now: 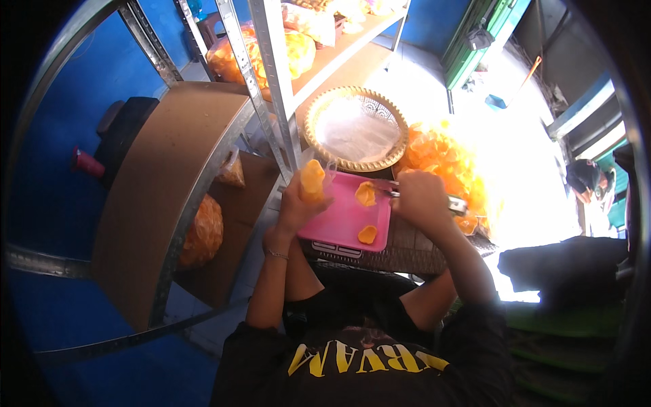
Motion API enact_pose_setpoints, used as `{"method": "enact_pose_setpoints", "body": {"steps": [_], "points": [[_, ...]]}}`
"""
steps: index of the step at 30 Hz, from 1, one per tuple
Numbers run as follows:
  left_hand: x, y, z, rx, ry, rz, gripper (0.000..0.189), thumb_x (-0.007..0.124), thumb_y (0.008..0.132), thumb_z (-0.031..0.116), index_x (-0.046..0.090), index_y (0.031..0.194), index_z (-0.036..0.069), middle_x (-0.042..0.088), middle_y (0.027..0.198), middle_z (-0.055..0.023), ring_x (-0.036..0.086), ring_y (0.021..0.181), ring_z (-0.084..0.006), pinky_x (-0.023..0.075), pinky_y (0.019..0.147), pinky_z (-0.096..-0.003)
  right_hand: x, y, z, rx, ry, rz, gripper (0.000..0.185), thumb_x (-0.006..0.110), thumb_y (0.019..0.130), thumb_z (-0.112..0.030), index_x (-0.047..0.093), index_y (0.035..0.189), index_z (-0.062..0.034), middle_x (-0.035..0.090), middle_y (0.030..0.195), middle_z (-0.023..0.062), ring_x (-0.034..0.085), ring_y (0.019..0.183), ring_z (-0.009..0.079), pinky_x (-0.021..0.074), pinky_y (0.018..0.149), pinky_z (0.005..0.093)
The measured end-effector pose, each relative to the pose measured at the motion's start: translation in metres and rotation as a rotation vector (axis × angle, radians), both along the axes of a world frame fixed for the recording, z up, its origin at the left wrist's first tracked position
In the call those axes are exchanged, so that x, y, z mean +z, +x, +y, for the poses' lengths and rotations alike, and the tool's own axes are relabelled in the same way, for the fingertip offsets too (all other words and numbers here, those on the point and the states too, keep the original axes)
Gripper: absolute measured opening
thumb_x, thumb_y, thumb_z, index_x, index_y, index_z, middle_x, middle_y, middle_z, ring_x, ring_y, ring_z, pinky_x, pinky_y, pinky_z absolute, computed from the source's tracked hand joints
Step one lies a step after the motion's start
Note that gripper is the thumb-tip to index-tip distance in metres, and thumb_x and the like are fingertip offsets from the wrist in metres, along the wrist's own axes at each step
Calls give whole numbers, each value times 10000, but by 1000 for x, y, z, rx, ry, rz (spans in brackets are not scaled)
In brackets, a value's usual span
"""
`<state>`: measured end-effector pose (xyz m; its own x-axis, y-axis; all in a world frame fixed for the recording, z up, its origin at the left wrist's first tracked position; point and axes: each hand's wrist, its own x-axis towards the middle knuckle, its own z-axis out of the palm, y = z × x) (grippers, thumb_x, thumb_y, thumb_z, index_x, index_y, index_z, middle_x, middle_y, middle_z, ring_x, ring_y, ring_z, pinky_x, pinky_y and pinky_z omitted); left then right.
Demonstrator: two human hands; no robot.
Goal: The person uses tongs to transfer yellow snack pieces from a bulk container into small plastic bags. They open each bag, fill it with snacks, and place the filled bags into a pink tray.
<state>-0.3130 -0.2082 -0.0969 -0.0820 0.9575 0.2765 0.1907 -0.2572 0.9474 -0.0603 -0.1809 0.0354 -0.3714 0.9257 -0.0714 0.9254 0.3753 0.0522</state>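
Note:
My left hand (300,206) holds a small clear plastic bag (313,183) with orange chips in it, over the left edge of a pink plastic tray (330,219). In my right hand (422,196) is a pair of metal tongs (386,189), reaching over the tray's right side. At the tongs' tips is an orange chip (365,194); whether they grip it I cannot tell. Another orange chip (367,234) lies near the tray's lower right corner. Right of the tray rises a large heap of orange chips (442,157), partly washed out by glare.
A round gold-rimmed basket (356,163) stands beyond the tray. At left is a metal-framed shelf (157,193) with a bag of orange chips (203,234) below. More bagged chips (259,56) sit on the far shelf. A person (590,183) is at far right.

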Motion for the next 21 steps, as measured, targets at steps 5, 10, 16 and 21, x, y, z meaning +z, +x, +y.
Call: {"method": "enact_pose_setpoints", "body": {"steps": [5, 10, 16, 21], "points": [[4, 3, 2, -85, 2, -5, 587, 882, 765, 94, 591, 1272, 35, 659, 1126, -36, 626, 1010, -118, 532, 889, -299, 51, 2, -25, -195, 359, 390, 369, 821, 791, -333, 695, 1003, -59, 716, 837, 131, 701, 806, 330, 524, 721, 454], [10, 16, 3, -97, 11, 2, 604, 877, 766, 93, 583, 1290, 33, 666, 1143, -46, 626, 1020, -128, 532, 892, -304, 49, -22, -35, -61, 445, 481, 396, 824, 800, -313, 685, 1076, -65, 710, 864, 124, 687, 807, 316, 517, 729, 450], [9, 6, 10, 62, 17, 44, 560, 882, 771, 104, 585, 1239, 31, 655, 1083, -44, 626, 984, -131, 543, 874, -317, 58, -10, -45, -27, 370, 388, 452, 846, 763, -300, 674, 1095, -46, 686, 830, 127, 673, 854, 313, 521, 756, 444], [1, -2, 12, 55, 129, -5, 645, 905, 739, 178, 551, 1255, 23, 673, 1068, -99, 654, 940, -172, 561, 824, -332, 47, 17, -38, 29, -19, -29, 384, 845, 725, -276, 698, 995, -46, 691, 842, 146, 677, 860, 321, 534, 771, 441]]}}
